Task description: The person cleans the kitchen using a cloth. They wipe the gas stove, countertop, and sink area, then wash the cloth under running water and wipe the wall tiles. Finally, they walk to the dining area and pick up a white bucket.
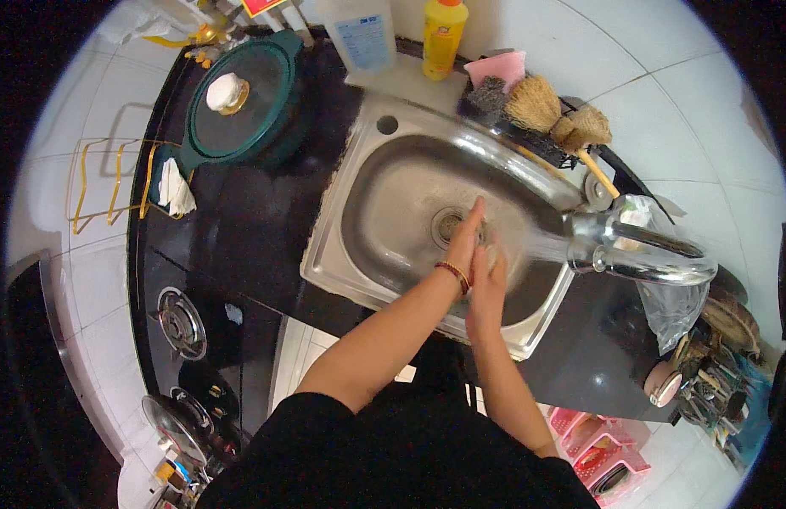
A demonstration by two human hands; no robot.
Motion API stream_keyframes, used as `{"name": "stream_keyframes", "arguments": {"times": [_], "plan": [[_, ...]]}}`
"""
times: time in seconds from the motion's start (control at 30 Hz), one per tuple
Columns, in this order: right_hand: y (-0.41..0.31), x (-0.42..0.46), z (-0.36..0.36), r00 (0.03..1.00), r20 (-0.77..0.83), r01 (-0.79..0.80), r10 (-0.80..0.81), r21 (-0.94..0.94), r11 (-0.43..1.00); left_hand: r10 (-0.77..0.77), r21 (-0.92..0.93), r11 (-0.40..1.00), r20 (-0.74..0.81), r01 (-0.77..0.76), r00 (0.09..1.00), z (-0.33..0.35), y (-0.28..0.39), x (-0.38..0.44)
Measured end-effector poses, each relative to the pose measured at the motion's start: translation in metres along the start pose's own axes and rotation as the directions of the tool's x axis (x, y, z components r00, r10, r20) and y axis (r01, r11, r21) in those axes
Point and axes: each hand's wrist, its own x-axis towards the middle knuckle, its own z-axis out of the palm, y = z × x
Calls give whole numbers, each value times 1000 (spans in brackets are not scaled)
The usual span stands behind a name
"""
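Observation:
Over the stainless steel sink (pixel 393 184), my left hand (pixel 464 240) and my right hand (pixel 488 286) are palm to palm with fingers stretched out, and neither holds anything. A beaded bracelet (pixel 455 275) circles my left wrist. From the chrome faucet (pixel 660 261) on the right, a spray of water (pixel 539 245) runs towards my right fingers, which are blurred. Below my fingertips lies the drain strainer (pixel 449 226), partly covered by my left hand.
A green lidded pot (pixel 240 108) stands on the black counter (pixel 259 216), near a gas burner (pixel 181 323). Behind the sink are a yellow bottle (pixel 442 39), a large plastic jug (pixel 362 38) and a scrubbing brush (pixel 533 105). A plastic bag (pixel 673 312) hangs by the faucet.

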Motion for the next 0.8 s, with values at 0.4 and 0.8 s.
{"name": "stream_keyframes", "arguments": {"times": [0.4, 0.8], "plan": [[7, -10, -7, 989, 89, 133, -120, -149, 980, 360, 604, 735, 36, -308, 932, -31, -11, 35], [-7, -17, -7, 954, 33, 301, -299, -163, 940, 29, 240, 971, -106, -3, 994, -4, -17, -3]]}}
